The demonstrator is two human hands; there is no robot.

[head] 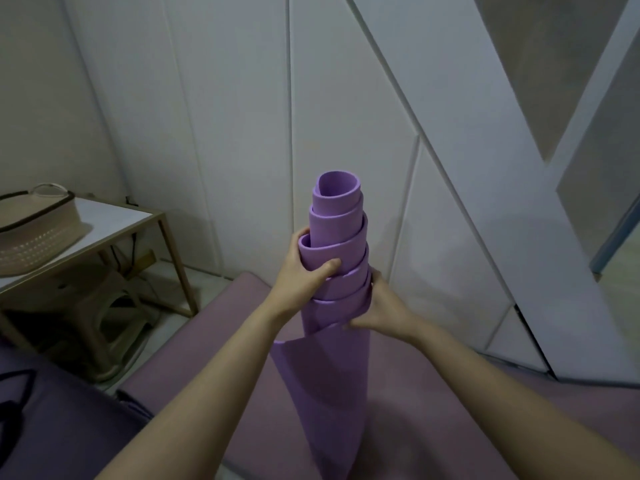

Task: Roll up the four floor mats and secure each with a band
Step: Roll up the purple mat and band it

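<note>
Our left hand (pixel 301 271) grasps the purple foam mat (pixel 337 237) high on the roll. The thumb lies across the near face and the fingers curl round the far side. Our right hand (pixel 379 311) holds it lower down on the right, with the fingers curled onto the edge of the outer wrap. The mat stands upright between the hands, in the middle of the scene and in front of the white panelled wall (pixel 242 133).

We judge the main risk to be the shape of the roll. The inner coils stick out above the outer ones in steps, so it is a cone rather than a cylinder. A band put on now would probably sit loose or slide, and the core could push out further. The loose tail (pixel 322 375) hangs open below our hands. If either grip eases, the springy foam is likely to unwind. We would also need a free hand to fetch a band, and we can see none in view.

Both forearms reach forward and slightly upward from the near edge and come together at the roll, the left wrist above the right.

Under the roll a mauve mat (pixel 242 327) lies flat on the floor. At far left stands a side table (pixel 114 220) with a woven basket (pixel 34 230) on it and a stool (pixel 114 317) beneath it.
</note>
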